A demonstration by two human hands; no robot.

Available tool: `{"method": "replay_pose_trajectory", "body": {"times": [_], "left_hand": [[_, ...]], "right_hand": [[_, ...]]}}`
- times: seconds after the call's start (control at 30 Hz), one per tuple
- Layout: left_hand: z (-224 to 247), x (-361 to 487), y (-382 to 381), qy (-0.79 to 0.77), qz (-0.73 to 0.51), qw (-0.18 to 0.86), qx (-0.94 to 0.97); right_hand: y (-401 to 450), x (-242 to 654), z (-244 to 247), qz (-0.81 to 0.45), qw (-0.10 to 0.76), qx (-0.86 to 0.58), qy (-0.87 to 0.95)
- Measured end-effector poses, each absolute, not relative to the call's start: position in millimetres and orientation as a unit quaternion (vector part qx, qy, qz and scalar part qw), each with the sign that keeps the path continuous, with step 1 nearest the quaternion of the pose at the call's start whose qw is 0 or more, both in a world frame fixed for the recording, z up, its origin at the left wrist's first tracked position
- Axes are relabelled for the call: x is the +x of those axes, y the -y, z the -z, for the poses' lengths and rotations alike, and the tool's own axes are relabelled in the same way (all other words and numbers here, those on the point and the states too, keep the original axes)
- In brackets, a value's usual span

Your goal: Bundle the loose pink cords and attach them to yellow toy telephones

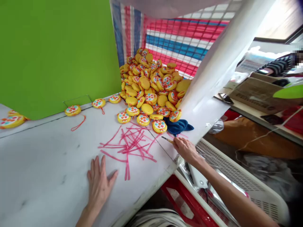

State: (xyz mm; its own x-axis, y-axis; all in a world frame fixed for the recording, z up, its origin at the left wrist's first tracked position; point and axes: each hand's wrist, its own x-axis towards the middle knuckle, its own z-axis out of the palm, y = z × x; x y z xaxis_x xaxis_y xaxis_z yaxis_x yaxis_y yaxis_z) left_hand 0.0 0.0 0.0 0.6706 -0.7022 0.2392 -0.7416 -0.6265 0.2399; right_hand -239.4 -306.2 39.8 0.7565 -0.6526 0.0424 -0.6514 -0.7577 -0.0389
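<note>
My left hand [98,179] lies flat on the white tabletop [59,157], its fingers spread, and holds nothing. Just right of its fingertips is a loose tangle of thin pink strips [129,142]. In my right hand [184,147], near the table's right edge, is a slim tool that looks like a paintbrush [167,139], its tip pointing left. A crumpled dark blue cloth [178,126] lies just beyond that hand. Past the strips rises a heap of yellow round pieces [144,83] with white faces and coloured dots.
A green panel [56,56] stands along the back left, with a few yellow pieces [73,110] and a red cord loop [78,123] before it. A white post [208,53] rises at right. Below the edge are a white basket [227,164] and a red crate [187,201].
</note>
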Motion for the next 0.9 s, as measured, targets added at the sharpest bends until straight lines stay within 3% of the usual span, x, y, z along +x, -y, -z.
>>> {"method": "replay_pose_trajectory", "body": {"times": [0.2,0.37,0.57,0.77,0.9], "left_hand": [[0.4,44.8,37.6,0.385,-0.06,0.173,0.904],[6.9,56.8,55.1,0.45,-0.07,0.164,0.875],[16.1,46.2,44.5,0.519,-0.053,0.201,0.829],[13.6,26.7,28.1,0.506,-0.009,0.267,0.82],[11.9,25.0,30.1,0.488,-0.015,0.285,0.825]], "right_hand": [[277.7,-149.0,-54.4,0.119,0.057,-0.96,-0.248],[232.6,-53.6,-39.1,0.037,0.112,-0.948,-0.297],[189.9,-69.7,-29.1,0.026,0.171,-0.97,-0.171],[218.8,-48.7,-35.3,0.017,0.166,-0.936,-0.31],[208.2,-52.8,-35.8,-0.003,0.211,-0.956,-0.203]]}}
